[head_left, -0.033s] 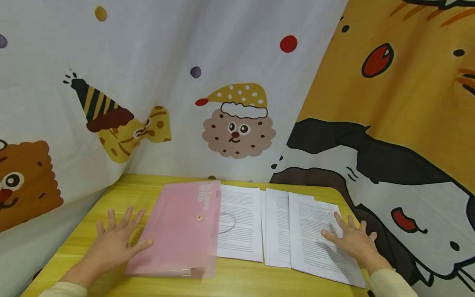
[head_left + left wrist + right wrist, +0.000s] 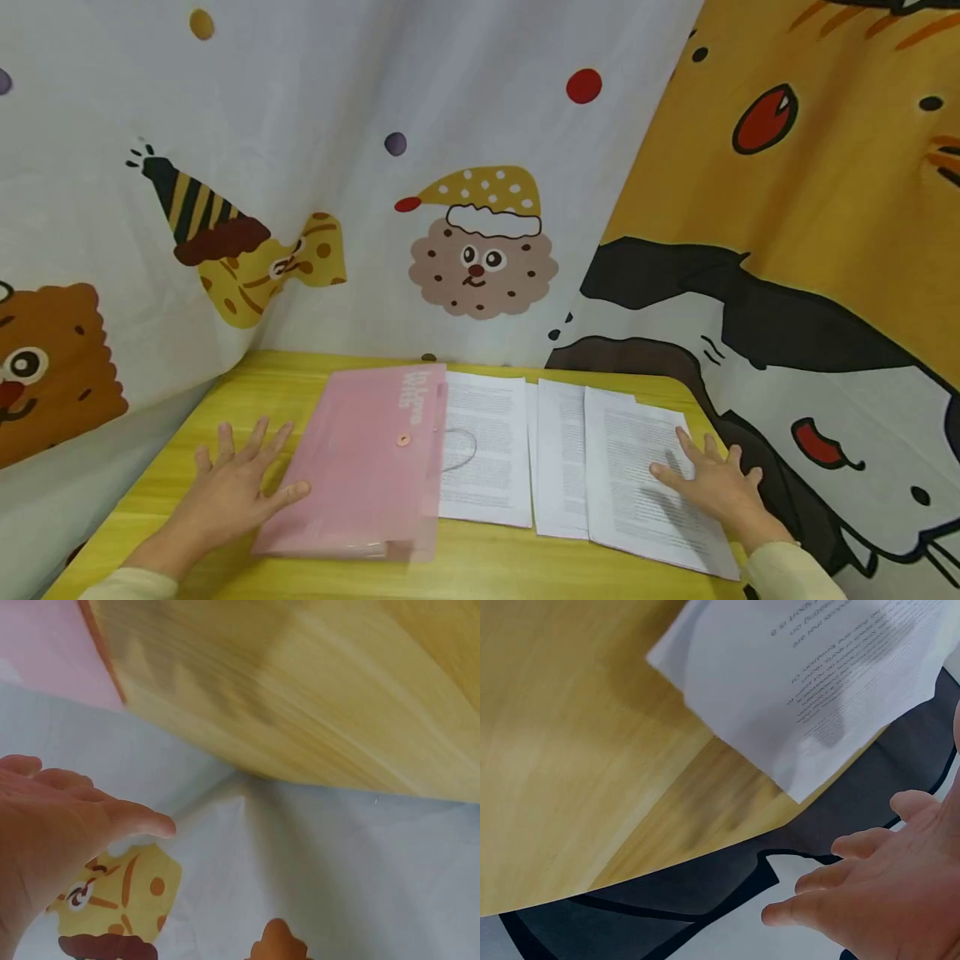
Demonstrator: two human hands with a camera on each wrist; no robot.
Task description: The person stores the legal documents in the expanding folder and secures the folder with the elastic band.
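Note:
A pink translucent document folder (image 2: 352, 492) with a round button (image 2: 403, 440) lies on the table, partly over a printed paper stack (image 2: 495, 487). Its thin cord (image 2: 474, 454) loops onto that stack. Farther right lie a middle stack (image 2: 561, 475) and a right-hand stack (image 2: 633, 500), which overlap. My left hand (image 2: 228, 492), fingers spread, is over the folder's left edge and holds nothing. With fingers apart, my right hand (image 2: 723, 492) is over the right-hand stack's right edge, its shadow on the page. In the wrist views, both the left hand (image 2: 52, 836) and right hand (image 2: 885, 892) appear raised.
The yellow wood-grain table (image 2: 480, 575) shows in front of the folder and papers. Behind it hangs a white cloth (image 2: 315, 100) with cartoon prints; an orange, black and white patterned part (image 2: 795, 208) falls along the right side.

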